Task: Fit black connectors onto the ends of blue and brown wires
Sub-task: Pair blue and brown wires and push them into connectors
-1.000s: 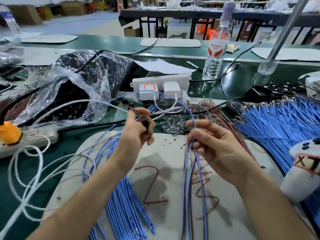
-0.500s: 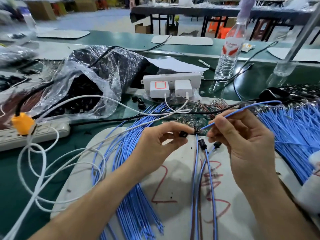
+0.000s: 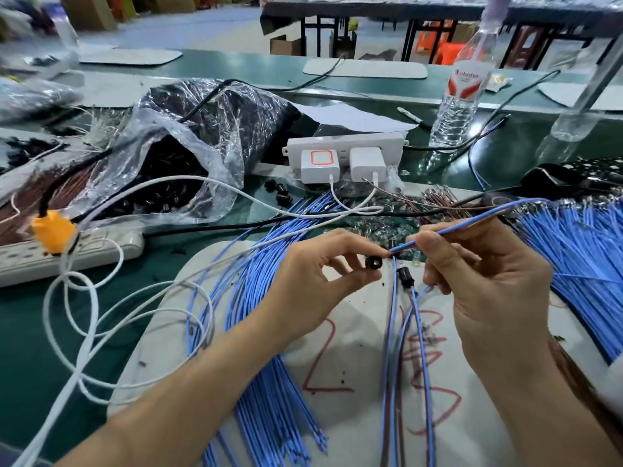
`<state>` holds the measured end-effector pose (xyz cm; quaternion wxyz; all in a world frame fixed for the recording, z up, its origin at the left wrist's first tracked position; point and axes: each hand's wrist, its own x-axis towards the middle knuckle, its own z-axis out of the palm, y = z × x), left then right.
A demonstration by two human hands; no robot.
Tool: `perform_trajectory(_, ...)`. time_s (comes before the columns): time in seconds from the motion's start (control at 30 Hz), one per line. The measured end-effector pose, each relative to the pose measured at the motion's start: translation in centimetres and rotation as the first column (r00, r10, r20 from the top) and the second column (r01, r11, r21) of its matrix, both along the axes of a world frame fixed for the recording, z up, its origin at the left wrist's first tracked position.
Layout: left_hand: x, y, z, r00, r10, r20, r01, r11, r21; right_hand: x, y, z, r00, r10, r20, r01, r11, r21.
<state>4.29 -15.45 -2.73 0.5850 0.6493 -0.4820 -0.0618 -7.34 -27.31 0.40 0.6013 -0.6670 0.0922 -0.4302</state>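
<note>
Both hands have drawn together since a second ago, when the blue wire arched high between them; now its tip sits right at the connector's mouth. Above the far edge of the white mat (image 3: 364,426), the left hand (image 3: 320,281) pinches the black connector (image 3: 373,262) between thumb and forefinger. The right hand (image 3: 488,288) pinches the blue wire (image 3: 472,223) close behind its bare end. A fitted connector (image 3: 403,276) hangs on other leads just below that hand.

To seat the wire well, the person should probably keep the grip short so the wire cannot buckle. The end should line up straight with the opening and be pushed until it stops.

On the mat, a red hand-drawn "2" reads clearly, with what looks like a "3" or "8" beside it. Far beyond the mat, the water bottle (image 3: 462,96) has a red label too blurred to read.
</note>
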Motion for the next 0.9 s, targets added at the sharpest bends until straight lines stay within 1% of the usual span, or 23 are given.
perform_trajectory(0.2,0.15,0.06,0.01,0.998,0.035,0.044,-0.035,0.999,0.003,0.11,0.13,-0.11,0.999,0.009,-0.032,-0.010,0.999,-0.047)
perform_trajectory(0.3,0.05,0.04,0.00,0.999,0.031,0.034,-0.032,0.999,0.011,0.08,0.10,-0.23,0.999,0.032,-0.009,-0.032,0.999,-0.015)
perform_trajectory(0.4,-0.10,0.00,0.11,0.998,0.029,0.051,-0.030,0.999,0.011,0.04,0.03,-0.37,0.998,0.016,-0.058,-0.020,0.998,-0.066)
perform_trajectory(0.53,-0.17,0.00,0.21,0.999,0.028,0.046,-0.028,1.000,0.008,0.09,-0.02,-0.50,0.996,0.004,-0.095,-0.011,0.997,-0.079)
perform_trajectory(0.67,-0.21,0.00,0.03,0.996,0.034,0.081,-0.036,0.999,0.021,0.08,0.06,-0.46,0.994,0.013,-0.109,-0.022,0.996,-0.084)
perform_trajectory(0.77,-0.25,0.02,-0.16,0.996,0.025,0.081,-0.027,0.999,0.021,-0.02,0.11,-0.36,0.993,0.024,-0.115,-0.033,0.996,-0.079)
perform_trajectory(0.9,-0.42,0.03,-0.23,0.997,0.017,0.078,-0.019,1.000,0.019,0.01,0.17,-0.49,0.986,0.025,-0.164,-0.040,0.995,-0.089)
